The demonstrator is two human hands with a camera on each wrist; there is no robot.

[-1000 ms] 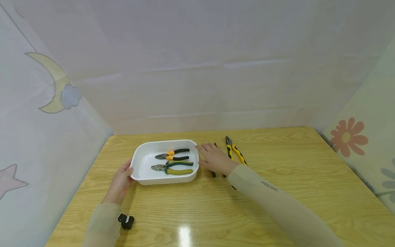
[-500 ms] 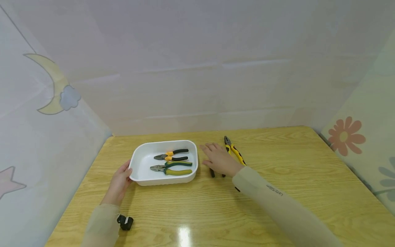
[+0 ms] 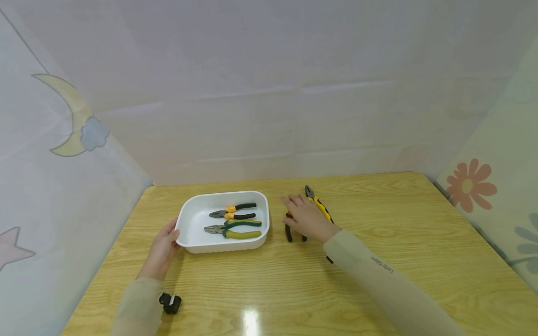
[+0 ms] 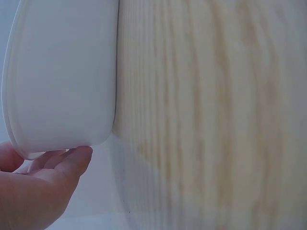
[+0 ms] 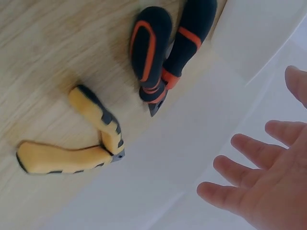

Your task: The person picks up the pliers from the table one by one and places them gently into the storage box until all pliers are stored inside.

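Since the earlier head frames, the right hand [image 3: 309, 217] has drawn off the rim of the white tray [image 3: 189, 224], a little farther toward three o'clock.

Head view: the right hand's fingers are extended and loosely spread, gripping nothing. It hides the middle of the yellow-and-black pliers [image 3: 322, 208], whose dark head shows toward one o'clock, and most of the black-and-red pliers [image 3: 288, 232], leaving mainly handle ends. At the tray's eight o'clock, the left hand [image 3: 161, 249] pinches its rim. Inside lie the orange-and-black pliers [image 3: 230, 214] and, at their six o'clock, the green pliers [image 3: 239, 232], all heads toward nine o'clock. A dark piece [image 3: 329, 259] under the right cuff is mostly covered (too little shows to name it).

Left wrist view: the tray fills the ten o'clock side, cut off above; thumb and fingers bend around its rim, the thumb partly out of frame.

Right wrist view: both loose pliers lie on the table [image 5: 43, 112], heads foreshortened, one black-and-red handle cropped at twelve o'clock. The spread fingers, at four o'clock, look apart from both.
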